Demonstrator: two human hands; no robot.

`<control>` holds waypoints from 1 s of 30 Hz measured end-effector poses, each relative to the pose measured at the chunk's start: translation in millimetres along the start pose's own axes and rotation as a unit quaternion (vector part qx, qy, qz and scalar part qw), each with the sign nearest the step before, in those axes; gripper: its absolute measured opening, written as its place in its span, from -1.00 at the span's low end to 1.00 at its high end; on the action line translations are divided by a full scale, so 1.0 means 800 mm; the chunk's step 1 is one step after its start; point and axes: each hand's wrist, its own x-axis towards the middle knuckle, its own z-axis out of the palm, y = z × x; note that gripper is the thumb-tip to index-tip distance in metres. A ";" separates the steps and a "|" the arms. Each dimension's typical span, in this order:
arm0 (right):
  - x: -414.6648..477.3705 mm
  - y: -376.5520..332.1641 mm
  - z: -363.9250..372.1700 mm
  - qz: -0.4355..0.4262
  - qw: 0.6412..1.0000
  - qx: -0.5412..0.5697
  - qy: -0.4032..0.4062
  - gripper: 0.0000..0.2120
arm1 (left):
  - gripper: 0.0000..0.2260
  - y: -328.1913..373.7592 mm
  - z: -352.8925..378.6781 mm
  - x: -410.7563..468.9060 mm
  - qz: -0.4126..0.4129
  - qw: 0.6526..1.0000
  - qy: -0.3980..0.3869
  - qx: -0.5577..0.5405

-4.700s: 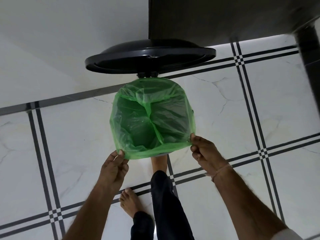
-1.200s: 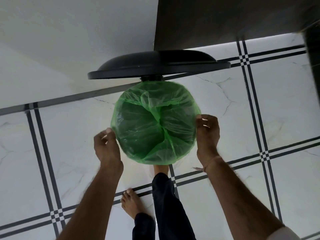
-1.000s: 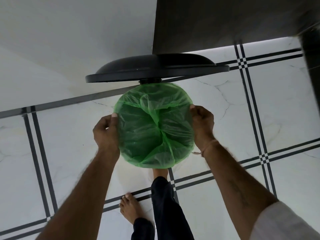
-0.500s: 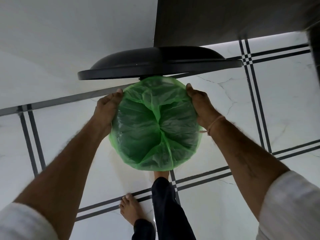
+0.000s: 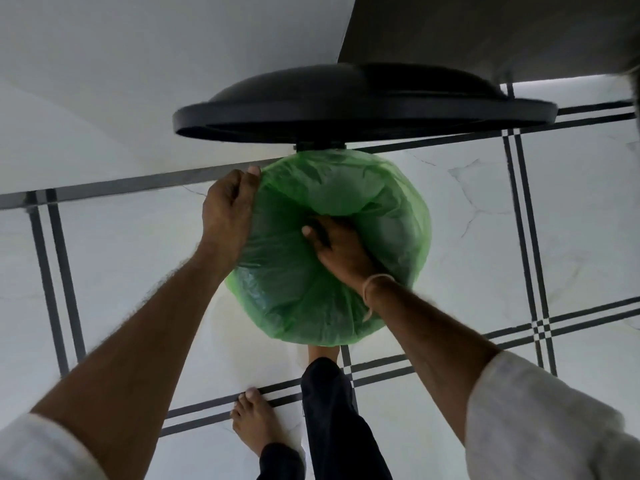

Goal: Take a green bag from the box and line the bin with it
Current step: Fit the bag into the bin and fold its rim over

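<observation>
My left hand (image 5: 227,216) grips the green bag (image 5: 291,299) at its 10 o'clock edge; my right hand (image 5: 341,249) presses its middle, fingers buried, curl unclear. The bag sits just below the bin lid (image 5: 363,109), raised at 12 o'clock.

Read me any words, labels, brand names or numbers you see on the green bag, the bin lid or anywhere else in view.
No readable text in this view.
The green bag is plain, with no print showing.
The black bin lid shows no label or brand.
The floor tiles carry only dark line patterns.
</observation>
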 end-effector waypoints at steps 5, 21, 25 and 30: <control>0.019 0.022 0.002 0.038 0.999 0.010 -0.019 -0.56 | -0.34 -0.011 0.003 0.005 0.033 0.999 0.001 0.001; 0.059 0.044 0.005 0.154 0.967 -0.003 -0.201 -0.34 | -0.50 -0.025 0.011 0.010 0.073 0.997 -0.006 -0.014; 0.067 0.045 -0.001 0.146 0.958 -0.059 -0.240 -0.29 | -0.55 -0.026 0.011 0.012 0.073 0.997 -0.012 -0.006; 0.066 0.046 -0.003 0.136 0.964 -0.070 -0.219 -0.30 | -0.54 -0.024 0.010 0.010 0.068 0.998 -0.008 -0.005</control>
